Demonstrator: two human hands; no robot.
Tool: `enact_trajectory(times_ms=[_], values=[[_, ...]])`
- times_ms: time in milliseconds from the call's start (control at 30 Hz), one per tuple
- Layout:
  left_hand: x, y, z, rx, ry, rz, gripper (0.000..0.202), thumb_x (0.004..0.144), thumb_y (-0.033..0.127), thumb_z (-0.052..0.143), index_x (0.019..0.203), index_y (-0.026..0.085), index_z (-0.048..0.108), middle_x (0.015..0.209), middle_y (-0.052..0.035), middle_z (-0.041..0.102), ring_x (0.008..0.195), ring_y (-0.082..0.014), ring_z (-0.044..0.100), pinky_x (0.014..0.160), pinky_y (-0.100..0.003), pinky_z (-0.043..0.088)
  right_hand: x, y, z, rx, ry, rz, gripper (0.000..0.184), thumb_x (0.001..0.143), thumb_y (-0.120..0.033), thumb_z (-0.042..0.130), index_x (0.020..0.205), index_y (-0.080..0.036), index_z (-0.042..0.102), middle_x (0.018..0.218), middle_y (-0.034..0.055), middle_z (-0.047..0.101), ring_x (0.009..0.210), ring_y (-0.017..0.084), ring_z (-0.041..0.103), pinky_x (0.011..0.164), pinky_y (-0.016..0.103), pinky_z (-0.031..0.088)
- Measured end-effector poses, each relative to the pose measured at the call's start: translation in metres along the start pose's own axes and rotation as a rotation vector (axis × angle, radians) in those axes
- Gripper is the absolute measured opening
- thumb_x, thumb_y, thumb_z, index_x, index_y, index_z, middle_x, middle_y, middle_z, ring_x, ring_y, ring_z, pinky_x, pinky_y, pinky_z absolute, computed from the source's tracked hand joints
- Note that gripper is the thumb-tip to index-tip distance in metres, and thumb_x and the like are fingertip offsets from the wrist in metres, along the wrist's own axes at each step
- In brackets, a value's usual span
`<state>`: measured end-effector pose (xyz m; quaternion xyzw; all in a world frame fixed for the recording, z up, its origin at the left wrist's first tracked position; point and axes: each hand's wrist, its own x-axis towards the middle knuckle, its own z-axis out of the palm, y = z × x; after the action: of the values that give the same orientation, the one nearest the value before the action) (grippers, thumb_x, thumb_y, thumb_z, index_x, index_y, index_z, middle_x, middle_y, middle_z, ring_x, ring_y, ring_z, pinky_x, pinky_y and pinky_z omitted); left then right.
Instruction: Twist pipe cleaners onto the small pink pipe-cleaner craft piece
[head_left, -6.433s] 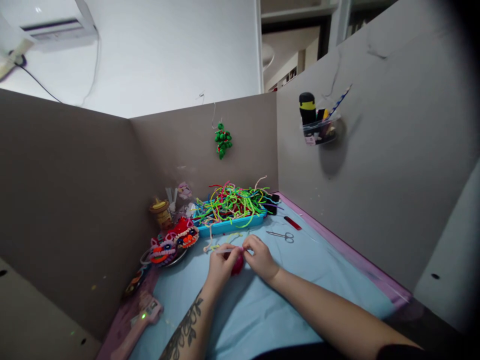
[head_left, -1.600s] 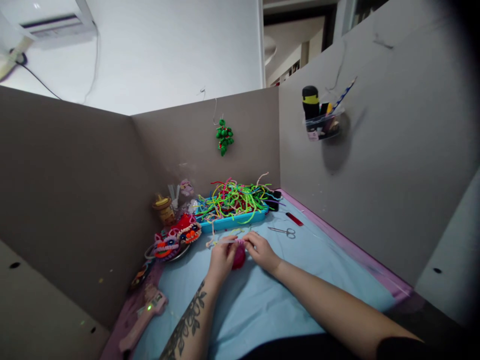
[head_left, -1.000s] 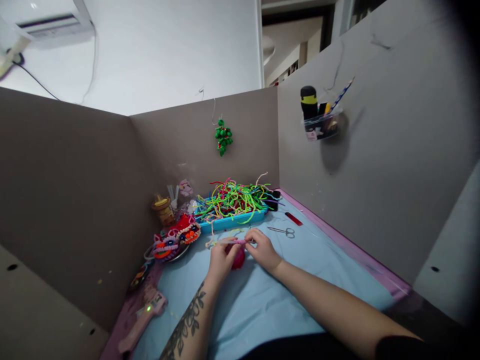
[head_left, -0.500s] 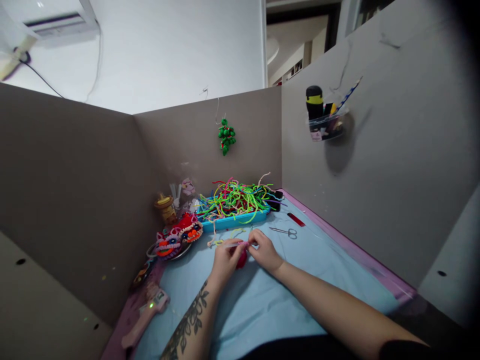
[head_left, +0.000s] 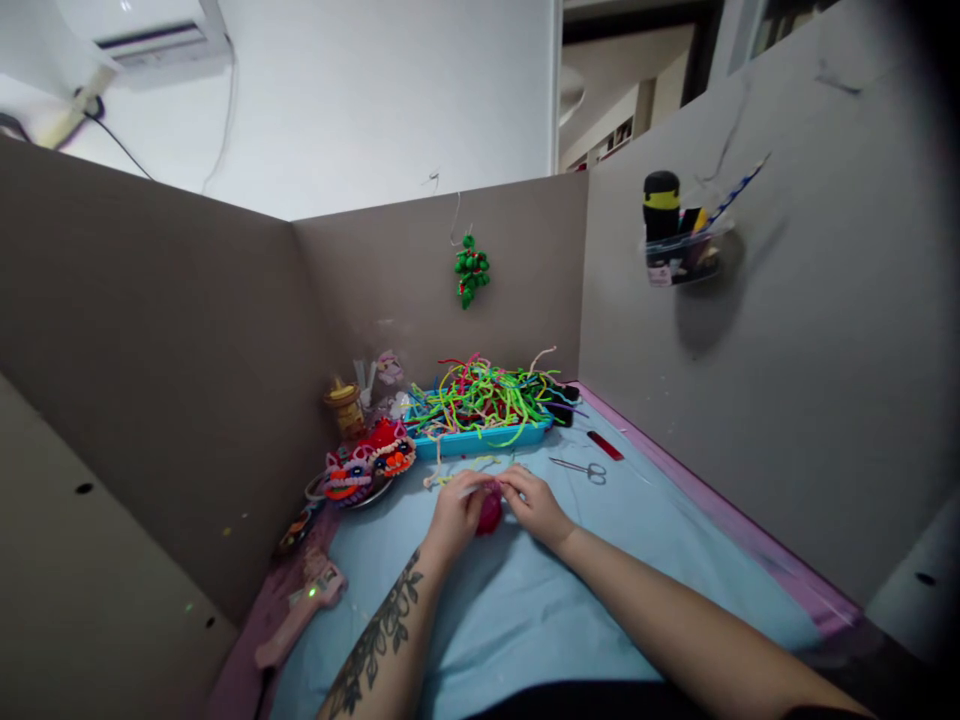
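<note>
At the far left of the tabletop [head_left: 570, 620], which is covered in blue cloth, lies a pink tool [head_left: 300, 618] with a small green light. Beyond it, colourful fuzzy faces [head_left: 351, 480] sit on a round plate [head_left: 373, 497], with a jar [head_left: 346, 412] behind them. In the middle, a blue tray [head_left: 487, 438] is heaped with fuzzy strands [head_left: 491, 395], mostly bright green; it stands just beyond the hands, and a few loose pieces lie between. Above the tray, a green ornament [head_left: 471, 275] hangs against the grey panel. To the right are scissors [head_left: 581, 468], spread slightly at the handles, and a red strip [head_left: 605, 446]; higher up, a clear cup [head_left: 682, 262] of tools is fixed to the side panel.

The left hand [head_left: 456, 512] has its grip closed around a pale stick [head_left: 472, 490], which passes between thumb and forefinger. The right hand [head_left: 536, 508] has its grip pinched at thumb and forefinger on a pink strand [head_left: 492, 485] next to the stick's right end. A pink-red ball [head_left: 490, 514] sits just below, between the hands; whether it touches the tabletop is unclear.

The stick's long axis runs crosswise, roughly level, pointing toward the right fingertips; the left fingers hide part of it.
</note>
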<state>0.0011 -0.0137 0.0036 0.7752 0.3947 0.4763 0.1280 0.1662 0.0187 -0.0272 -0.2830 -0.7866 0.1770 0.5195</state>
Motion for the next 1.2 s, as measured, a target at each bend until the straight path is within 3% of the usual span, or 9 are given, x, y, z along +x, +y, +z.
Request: enact_trajectory(times_ms=[233,367,767,1100,1200], values=[[0.0,0.002,-0.001,0.086,0.059,-0.103,0.025,0.083,0.023,0.053,0.105,0.018,0.064,0.103,-0.0097,0.068,0.098,-0.0212,0.061,0.088,-0.037,0.046,0.0,-0.001,-0.002,-0.063,0.099,-0.034,0.013,0.087,-0.017,0.045,0.086,-0.019,0.059,0.078,0.0049,0.058,0.079,0.019,0.053,0.073,0.033,0.044],[0.001,0.003,-0.001,0.114,0.108,-0.191,0.02,0.08,0.021,0.056,0.098,0.017,0.066,0.093,-0.0083,0.07,0.086,-0.02,0.064,0.082,-0.034,0.049,0.0,-0.003,-0.002,-0.066,0.132,-0.02,0.011,0.086,-0.017,0.047,0.084,-0.019,0.057,0.077,0.0044,0.057,0.078,0.019,0.053,0.072,0.033,0.044],[0.005,0.011,0.001,0.017,0.068,-0.215,0.016,0.079,0.024,0.056,0.084,0.017,0.069,0.085,-0.0057,0.071,0.077,-0.0183,0.064,0.074,-0.03,0.048,0.001,0.0,-0.002,-0.092,0.271,-0.004,0.012,0.077,-0.009,0.054,0.079,-0.02,0.057,0.09,0.0057,0.054,0.091,0.021,0.052,0.081,0.036,0.045],[0.003,0.011,0.004,-0.023,0.11,-0.234,0.021,0.082,0.028,0.052,0.08,0.015,0.069,0.085,-0.0075,0.072,0.075,-0.0184,0.065,0.068,-0.028,0.049,0.0,-0.002,0.002,-0.139,0.242,-0.059,0.016,0.071,-0.004,0.05,0.072,-0.02,0.049,0.078,0.0028,0.052,0.08,0.019,0.051,0.073,0.033,0.044],[0.003,0.013,0.003,0.011,0.106,-0.209,0.021,0.082,0.027,0.052,0.08,0.015,0.069,0.088,-0.0085,0.071,0.081,-0.0192,0.065,0.073,-0.03,0.049,-0.001,-0.003,0.002,-0.108,0.196,-0.021,0.016,0.072,-0.008,0.053,0.082,-0.02,0.052,0.084,0.0042,0.053,0.079,0.019,0.051,0.069,0.031,0.045]])
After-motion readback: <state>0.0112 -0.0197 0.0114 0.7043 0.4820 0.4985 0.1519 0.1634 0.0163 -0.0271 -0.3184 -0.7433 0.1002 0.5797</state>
